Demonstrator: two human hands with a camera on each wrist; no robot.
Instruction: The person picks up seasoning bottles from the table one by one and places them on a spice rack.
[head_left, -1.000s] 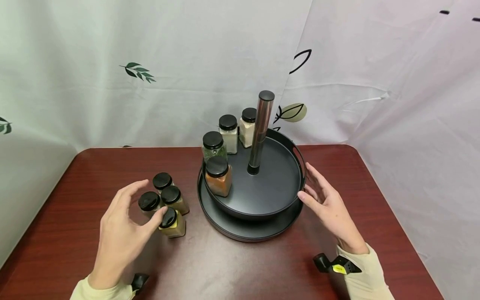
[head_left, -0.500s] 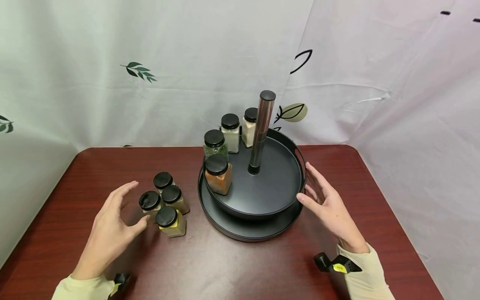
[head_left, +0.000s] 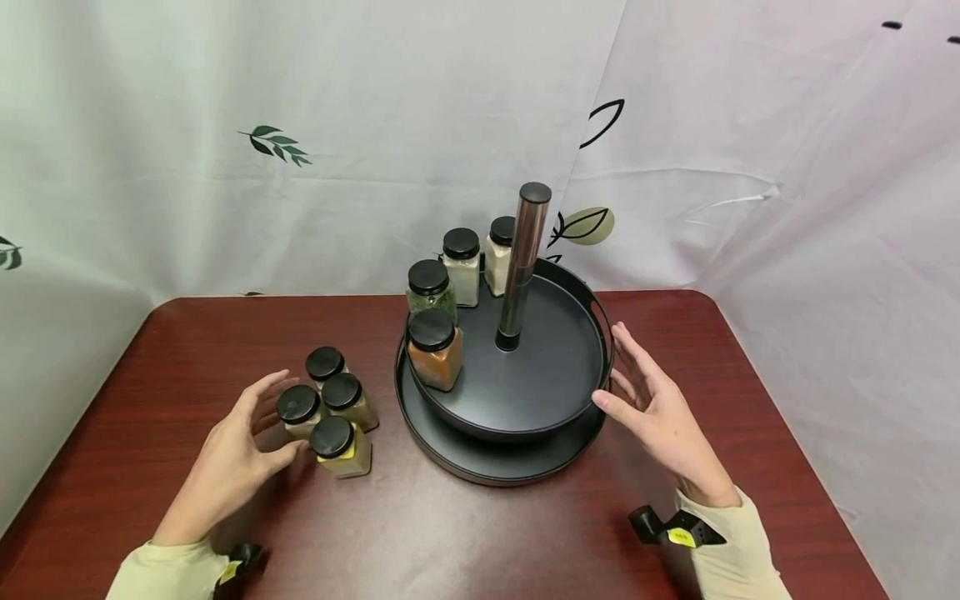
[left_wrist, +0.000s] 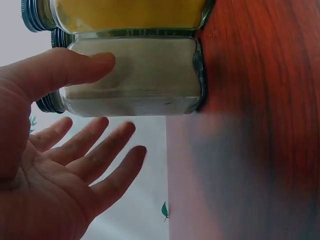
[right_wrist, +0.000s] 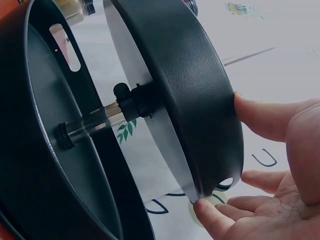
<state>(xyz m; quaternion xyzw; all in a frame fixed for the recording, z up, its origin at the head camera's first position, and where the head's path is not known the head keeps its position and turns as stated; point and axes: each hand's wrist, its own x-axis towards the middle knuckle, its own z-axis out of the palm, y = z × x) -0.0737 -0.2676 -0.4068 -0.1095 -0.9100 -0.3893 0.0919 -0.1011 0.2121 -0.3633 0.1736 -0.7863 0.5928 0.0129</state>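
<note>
My left hand [head_left: 231,457] is held around the left side of a spice jar [head_left: 298,407] with a black lid and pale beige powder. In the left wrist view the thumb lies across that jar [left_wrist: 150,75]; whether it touches is unclear, and the other fingers are spread apart from the glass. A jar of yellow spice [head_left: 347,457] stands against it, with two more jars behind. My right hand [head_left: 663,417] touches the right outer wall of the upper tray [head_left: 547,375] of a black two-tier turntable, thumb and fingertips against the wall.
On the upper tray stand several jars: orange-brown spice [head_left: 437,362], green herbs [head_left: 431,292] and pale powders [head_left: 462,275] at the back. A central post [head_left: 522,267] rises through it. The lower tray [head_left: 495,467] sits on the reddish-brown table [head_left: 450,542]. A white curtain [head_left: 375,125] hangs behind.
My left hand has drawn back from the yellow spice jar to the left, then come in around the beige powder jar. The right hand stays at the tray.
</note>
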